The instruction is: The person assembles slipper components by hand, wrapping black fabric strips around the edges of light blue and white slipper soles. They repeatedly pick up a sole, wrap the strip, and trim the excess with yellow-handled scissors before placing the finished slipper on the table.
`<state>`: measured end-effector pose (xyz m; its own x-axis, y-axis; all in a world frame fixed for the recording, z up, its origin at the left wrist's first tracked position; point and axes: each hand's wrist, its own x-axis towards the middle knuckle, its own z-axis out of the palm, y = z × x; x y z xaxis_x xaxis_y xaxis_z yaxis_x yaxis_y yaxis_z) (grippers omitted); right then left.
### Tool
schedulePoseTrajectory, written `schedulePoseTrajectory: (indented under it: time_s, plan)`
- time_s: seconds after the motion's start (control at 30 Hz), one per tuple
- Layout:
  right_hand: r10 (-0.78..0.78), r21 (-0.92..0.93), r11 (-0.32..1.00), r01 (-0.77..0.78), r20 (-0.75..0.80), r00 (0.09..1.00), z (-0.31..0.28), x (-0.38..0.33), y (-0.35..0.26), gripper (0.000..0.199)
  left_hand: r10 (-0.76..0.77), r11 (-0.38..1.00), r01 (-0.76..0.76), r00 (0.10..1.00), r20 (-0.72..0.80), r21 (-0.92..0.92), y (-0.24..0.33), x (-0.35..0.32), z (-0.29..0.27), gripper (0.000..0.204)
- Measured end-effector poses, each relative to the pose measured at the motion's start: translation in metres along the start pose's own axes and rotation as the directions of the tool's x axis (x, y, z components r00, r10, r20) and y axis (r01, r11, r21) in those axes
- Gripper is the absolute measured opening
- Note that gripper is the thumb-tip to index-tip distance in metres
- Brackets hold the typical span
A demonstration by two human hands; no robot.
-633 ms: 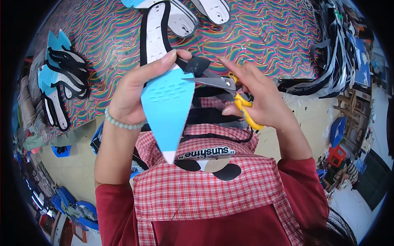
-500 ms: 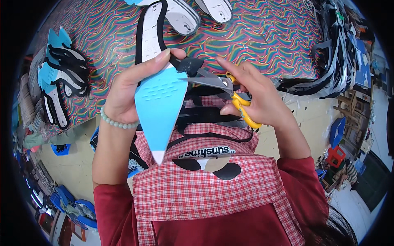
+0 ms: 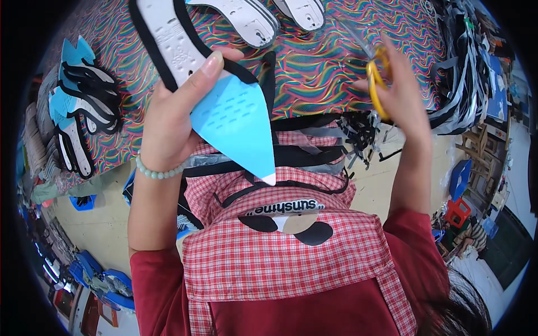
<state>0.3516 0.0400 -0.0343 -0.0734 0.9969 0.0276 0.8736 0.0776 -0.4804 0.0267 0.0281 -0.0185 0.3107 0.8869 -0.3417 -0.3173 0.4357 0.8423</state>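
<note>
My left hand (image 3: 176,115) grips a blue, pointed shoe-upper piece (image 3: 241,126) with black trim, thumb pressed on its top, its white tip pointing down toward my red checked apron (image 3: 280,252). The piece hangs over the table's near edge. My right hand (image 3: 400,92) is raised to the right and holds yellow-handled scissors (image 3: 374,73), blades pointing up-left, away from the blue piece. A long white sole piece with black border (image 3: 168,42) lies on the table just behind my left hand.
The table has a wavy multicoloured cover (image 3: 314,61). A stack of blue, black and white cut pieces (image 3: 78,112) lies at the left. White pieces (image 3: 252,19) sit at the far edge. Black strips and offcuts (image 3: 358,131) pile near my lap; more scraps (image 3: 465,78) heap at right.
My right hand with the scissors has pulled away from the blue piece, up and to the right. My left hand has turned the blue piece and lifted it toward the table.
</note>
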Motion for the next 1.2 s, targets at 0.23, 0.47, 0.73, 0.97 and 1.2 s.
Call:
schedulePoseTrajectory:
  time_s: [0.23, 0.47, 0.73, 0.97, 1.2]
  plan:
    - [-0.648, 0.378, 0.677, 0.632, -0.103, 0.755, 0.02, -0.009, -0.072, 0.017, 0.394, 0.833, -0.351, 0.919, -0.013, 0.426, -0.021, -0.019, 0.029, 0.025]
    - [-0.462, 0.422, 0.788, 0.448, -0.075, 0.884, 0.073, -0.05, -0.09, 0.02, 0.577, 0.812, -0.523, 0.786, 0.22, -0.26, 0.014, -0.029, 0.018, 0.075]
    - [-0.304, 0.628, 0.254, -0.736, 0.774, 0.556, 0.071, -0.079, -0.129, 0.023, 0.202, 0.952, -0.126, 0.944, 0.262, -0.281, 0.035, -0.052, 0.066, 0.133]
    - [0.027, 0.441, 0.897, -0.021, -0.008, 1.0, 0.053, -0.014, -0.082, 0.035, 0.196, -0.304, -0.667, 0.655, 0.73, 0.68, 0.087, -0.054, 0.035, 0.035]
    - [-0.19, 0.139, 0.969, 0.205, -0.116, 0.975, 0.1, 0.009, -0.079, 0.036, 0.157, -0.584, -0.149, 0.944, 0.291, 0.798, 0.07, -0.036, -0.151, 0.054]
